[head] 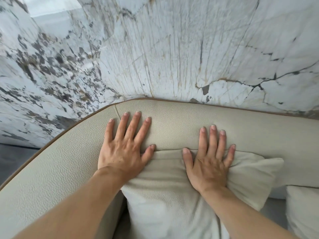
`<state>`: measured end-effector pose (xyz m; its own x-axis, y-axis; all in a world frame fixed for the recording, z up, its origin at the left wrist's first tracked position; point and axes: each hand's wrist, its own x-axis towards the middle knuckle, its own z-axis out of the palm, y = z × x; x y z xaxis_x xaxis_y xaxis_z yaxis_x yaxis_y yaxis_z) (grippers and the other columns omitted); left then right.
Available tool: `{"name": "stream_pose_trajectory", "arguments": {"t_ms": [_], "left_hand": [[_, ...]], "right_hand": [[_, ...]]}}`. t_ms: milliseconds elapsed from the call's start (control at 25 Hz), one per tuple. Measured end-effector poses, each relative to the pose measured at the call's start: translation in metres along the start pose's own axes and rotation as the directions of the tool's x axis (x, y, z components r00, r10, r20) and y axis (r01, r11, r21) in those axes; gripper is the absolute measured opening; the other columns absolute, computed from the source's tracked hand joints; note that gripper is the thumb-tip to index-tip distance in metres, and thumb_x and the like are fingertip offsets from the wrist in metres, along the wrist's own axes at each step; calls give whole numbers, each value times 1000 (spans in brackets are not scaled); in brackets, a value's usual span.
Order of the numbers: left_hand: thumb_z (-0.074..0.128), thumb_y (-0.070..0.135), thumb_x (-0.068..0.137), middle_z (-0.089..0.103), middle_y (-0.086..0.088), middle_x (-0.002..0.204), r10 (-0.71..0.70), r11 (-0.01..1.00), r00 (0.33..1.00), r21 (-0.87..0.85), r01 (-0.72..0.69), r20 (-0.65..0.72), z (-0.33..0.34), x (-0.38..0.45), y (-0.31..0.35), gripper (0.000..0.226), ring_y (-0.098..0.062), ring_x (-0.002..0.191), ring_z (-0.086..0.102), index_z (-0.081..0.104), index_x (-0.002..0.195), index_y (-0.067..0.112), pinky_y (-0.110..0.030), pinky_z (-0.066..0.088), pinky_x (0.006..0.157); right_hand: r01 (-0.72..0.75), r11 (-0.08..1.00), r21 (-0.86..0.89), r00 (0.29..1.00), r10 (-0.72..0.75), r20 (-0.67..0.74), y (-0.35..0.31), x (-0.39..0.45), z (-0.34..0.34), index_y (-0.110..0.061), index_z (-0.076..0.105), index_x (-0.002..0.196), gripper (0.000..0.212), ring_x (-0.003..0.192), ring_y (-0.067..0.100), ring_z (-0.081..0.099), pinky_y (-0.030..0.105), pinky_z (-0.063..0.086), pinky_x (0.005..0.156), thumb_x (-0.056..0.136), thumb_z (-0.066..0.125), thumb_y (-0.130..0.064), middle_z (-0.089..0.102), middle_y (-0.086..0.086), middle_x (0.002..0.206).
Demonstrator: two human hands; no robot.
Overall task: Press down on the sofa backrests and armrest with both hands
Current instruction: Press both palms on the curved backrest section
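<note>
A white marble wall (pixel 172 49) veined in grey and gold fills the upper half of the frame, and the sofa sits right up against it, leaving no visible gap behind. Across the middle and lower left runs the sofa backrest (pixel 172 121), cream pebbled leather with a brown piped edge (pixel 51 142) that curves from the lower left up to the centre and then off toward the right. A seam (pixel 117 111) crosses the top just left of centre, likely where two sections meet. In the lower centre a loose cushion (pixel 164 195) of the same pale colour leans on the backrest, and the corner of a second cushion (pixel 303 213) shows at the lower right. The left hand (pixel 124 149) lies flat and spread on the top of the backrest, fingers reaching toward the piping, gripping nothing. The right hand (pixel 208 163) is likewise flat and unclenched, its palm bearing on the top of the loose cushion while the fingertips rest on the backrest beyond. Both palms seem set down to load the padding straight from above, which suits a press. To the right the backrest top is bare and offers room to shift along; to the left it bends downward, perhaps toward the armrest, which I cannot place for certain. A strip of dark floor (pixel 15 156) shows at the left edge.
</note>
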<state>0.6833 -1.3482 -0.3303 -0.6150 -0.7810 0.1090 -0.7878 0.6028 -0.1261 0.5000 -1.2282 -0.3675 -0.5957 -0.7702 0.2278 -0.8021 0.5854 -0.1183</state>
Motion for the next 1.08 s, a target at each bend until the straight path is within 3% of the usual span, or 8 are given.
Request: {"name": "stream_pose_trajectory", "arguments": {"t_ms": [120,280,400,640,880,1080], "left_hand": [[2,66,88,-10,4,163,-19,999,998,-40,22,65,-14,-2,1,71,-22,148,-11,-18,149,35,-50,-7,118],[7,61,92,-5,6,163,-31,987,968,-143,69,248,-44,-23,9,66,-20,149,-3,-1,151,33,-48,3,120],[5,65,89,-2,3,163,-15,987,943,-146,67,332,-73,-61,10,69,-22,149,-2,6,151,35,-49,-1,120],[-4,70,83,-15,7,161,-93,987,952,-96,126,292,-143,-113,-7,76,-20,146,-21,1,152,37,-47,-18,114],[-1,67,87,-12,3,162,-129,971,952,-158,178,277,-252,-178,-36,73,-22,146,-20,0,152,35,-50,-14,117],[0,67,88,-15,3,162,-62,983,971,-151,99,232,-316,-219,-88,72,-23,147,-19,-4,152,34,-52,-12,117]], "right_hand": [[21,1000,-23,994,-18,110,8,-3,-21,-32,-24,145,77,142,17,-26,49,-12,115,86,10,-67,-20,-6,160],[66,998,22,938,-70,338,15,-10,-62,-31,-4,152,75,145,14,-15,45,-6,118,88,14,-67,-13,-8,161],[69,997,25,892,-73,446,14,-40,-104,-33,-4,152,76,145,13,-18,45,-12,114,87,9,-71,-14,-10,160],[90,995,39,883,-98,458,6,-75,-193,-35,-9,151,75,144,14,-22,46,-17,112,87,7,-72,-20,-10,159],[14,1000,12,885,-18,466,-10,-128,-310,-32,-6,152,79,146,17,-17,49,-14,113,86,5,-74,-17,-6,160],[-111,994,2,918,102,384,-44,-178,-396,-32,-3,152,79,147,16,-13,51,-11,113,86,8,-73,-13,-6,161]]}}
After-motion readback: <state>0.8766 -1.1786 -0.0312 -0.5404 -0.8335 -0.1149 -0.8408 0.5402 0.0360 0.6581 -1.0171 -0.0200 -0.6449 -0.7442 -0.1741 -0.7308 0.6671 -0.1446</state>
